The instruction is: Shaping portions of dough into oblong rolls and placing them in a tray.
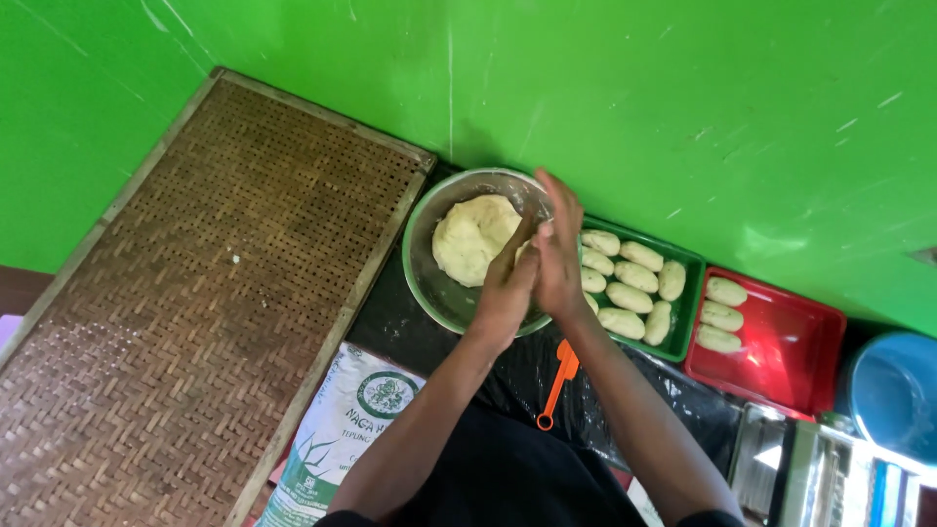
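Two palms pressed together over the metal bowl [429, 283]: my left hand [508, 288] and right hand [558, 259] clasped a small piece of dough [524, 250] between them, only its edge showing. The big dough lump [473, 237] sat in the bowl. Shaped pieces filled the green tray [689, 322] and three lay in the red tray [791, 351]. An orange scraper [558, 384] lay near my wrists.
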